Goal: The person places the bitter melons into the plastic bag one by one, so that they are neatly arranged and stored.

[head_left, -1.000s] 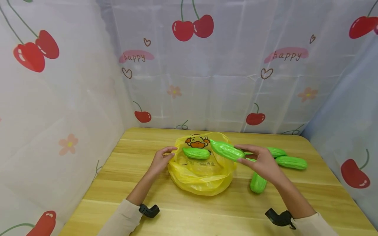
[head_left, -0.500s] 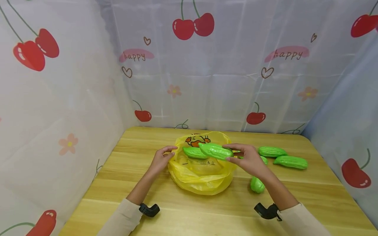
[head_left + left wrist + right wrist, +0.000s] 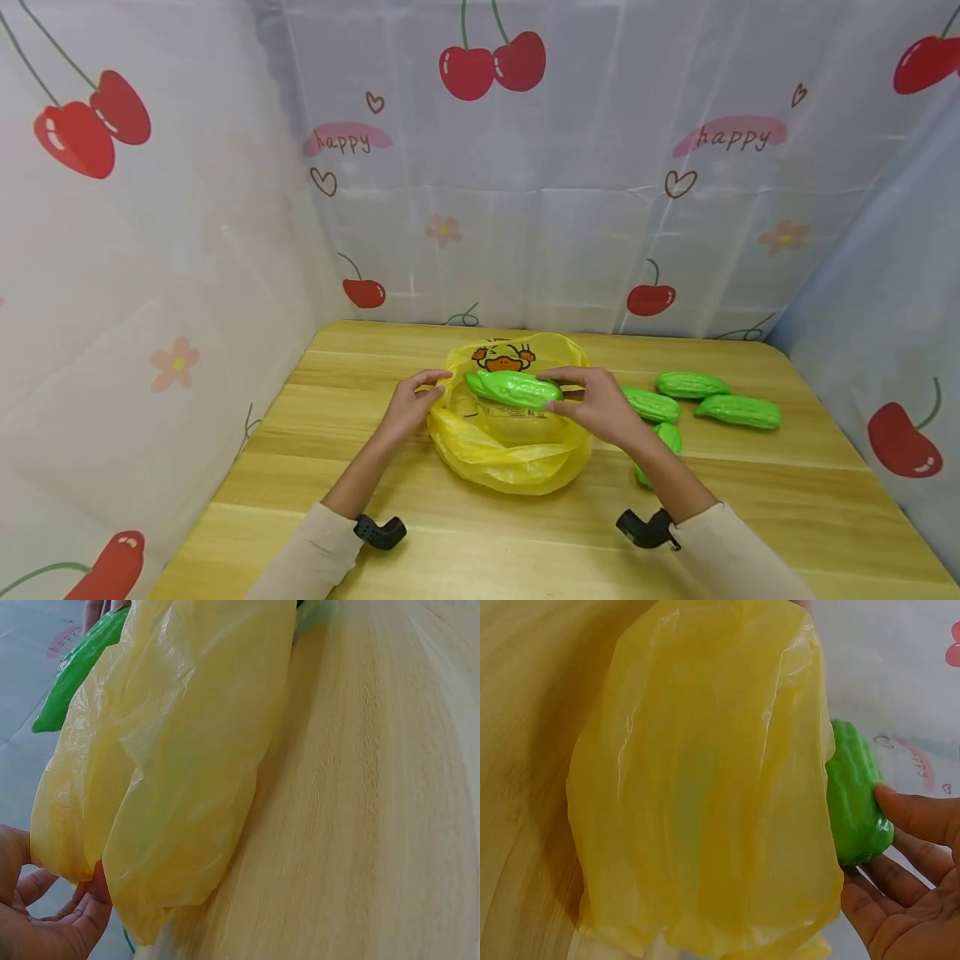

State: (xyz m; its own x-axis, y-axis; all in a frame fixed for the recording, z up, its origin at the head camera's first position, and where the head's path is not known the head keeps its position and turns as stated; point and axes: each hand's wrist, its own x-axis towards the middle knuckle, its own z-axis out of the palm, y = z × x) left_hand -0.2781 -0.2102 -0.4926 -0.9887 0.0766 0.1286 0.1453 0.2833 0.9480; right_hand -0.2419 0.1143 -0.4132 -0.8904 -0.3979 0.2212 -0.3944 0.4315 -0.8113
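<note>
My right hand (image 3: pixel 603 407) grips one end of a green bitter melon (image 3: pixel 519 389) between thumb and fingers, over the mouth of a yellow plastic bag (image 3: pixel 510 467). In the right wrist view the melon's blunt end (image 3: pixel 859 802) juts past the bag's edge. Another bitter melon lies inside the bag, mostly hidden behind the held one; only its tip (image 3: pixel 472 382) shows. At the left side of the rim, my left hand (image 3: pixel 410 407) pinches the bag's edge, and the left wrist view shows its fingers (image 3: pixel 94 907) at the yellow film.
To the right of the bag, several more bitter melons rest on the wooden table (image 3: pixel 465 550): one nearest the bag (image 3: pixel 651 405), two farther right, and one partly behind the right forearm. A cherry-print curtain (image 3: pixel 487 208) encloses the back and sides.
My right hand has carried the bitter melon leftward, from the bag's right edge to over its opening, where it now overlaps the melon inside. The left hand has stayed at the rim.
</note>
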